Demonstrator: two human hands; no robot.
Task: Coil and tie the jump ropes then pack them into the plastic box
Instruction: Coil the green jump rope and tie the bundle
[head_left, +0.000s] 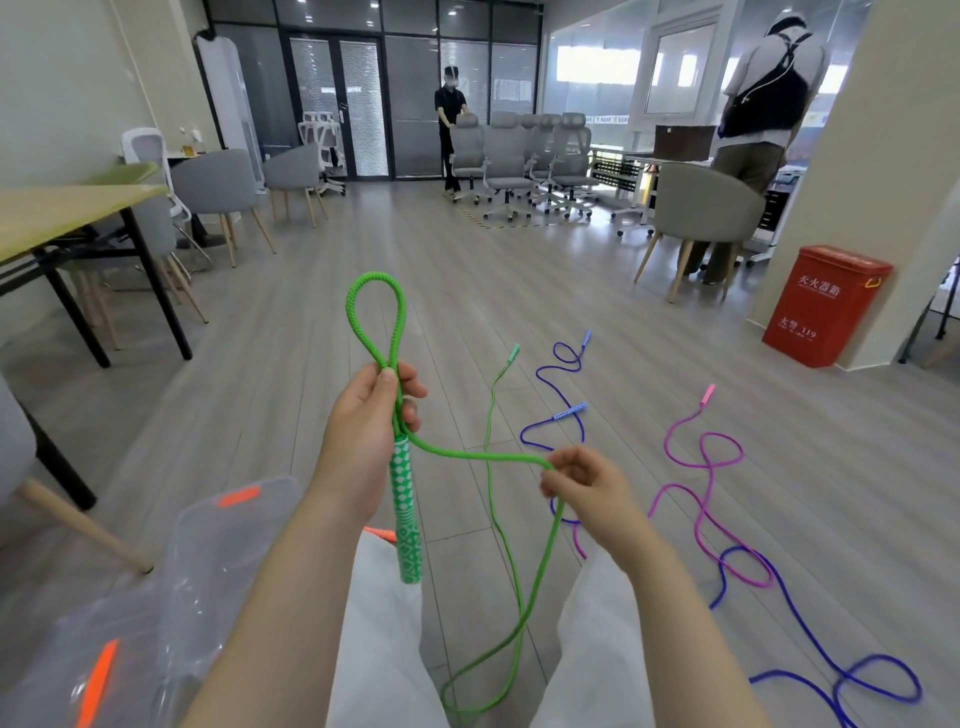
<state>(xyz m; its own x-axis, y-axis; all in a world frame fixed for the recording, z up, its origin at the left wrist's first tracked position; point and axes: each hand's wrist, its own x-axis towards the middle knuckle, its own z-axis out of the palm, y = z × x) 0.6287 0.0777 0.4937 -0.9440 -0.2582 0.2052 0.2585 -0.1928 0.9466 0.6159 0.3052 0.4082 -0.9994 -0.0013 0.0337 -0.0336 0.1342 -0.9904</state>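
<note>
Grey plank floor (322, 312) carries blue rope (810, 618) and pink rope (701, 457) at four o'clock. Left hand (363, 431) grips green rope (374, 312) looped at twelve; right hand (582, 483) pinches its strand. Plastic box (208, 561) sits at eight o'clock.

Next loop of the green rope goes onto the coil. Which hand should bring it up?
Probably the right hand. It already pinches the green rope on the free length running to the floor. The left hand grips the handle and first loop, so it should hold.
</note>
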